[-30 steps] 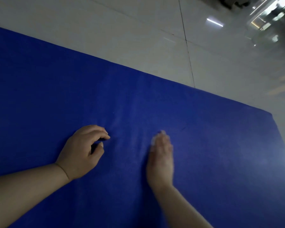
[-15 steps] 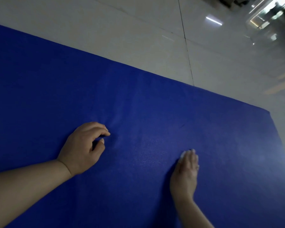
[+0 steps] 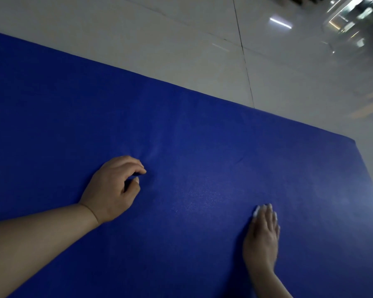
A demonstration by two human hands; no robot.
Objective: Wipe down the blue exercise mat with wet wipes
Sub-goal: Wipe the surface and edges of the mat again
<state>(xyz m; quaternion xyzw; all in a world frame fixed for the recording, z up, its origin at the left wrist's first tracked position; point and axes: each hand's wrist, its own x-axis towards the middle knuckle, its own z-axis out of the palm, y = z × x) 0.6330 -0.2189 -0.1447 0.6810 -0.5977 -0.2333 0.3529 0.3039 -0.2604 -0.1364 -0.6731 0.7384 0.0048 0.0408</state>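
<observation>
Two bare hands lie on the blue exercise mat (image 3: 202,147), which spreads flat across a pale tiled floor (image 3: 181,50) and fills most of the view. The left hand (image 3: 113,190) rests on its heel and fingertips, with the fingers curled down and the thumb tucked close below the forefinger; the cloth puckers into faint creases just beyond those fingertips, so it seems to pinch or press the mat's surface, though I cannot tell which. The right hand (image 3: 263,237) is well apart from the left, nearer the person and out toward the mat's right end. Its fingers are straight and close together, laid flat, palm down. A small white edge of a wet wipe (image 3: 256,212) peeks out from under the fingertips on the side facing the left hand; the rest of the wipe is hidden beneath the palm and fingers, pressed against the mat. Between the two hands the mat shows a faint speckled sheen. Beyond both hands the far edge of the mat runs slantwise, and past it lie the tiles with a dark grout line (image 3: 244,67). Up past the right hand, blurred bright reflections (image 3: 342,20) shine on the floor.
</observation>
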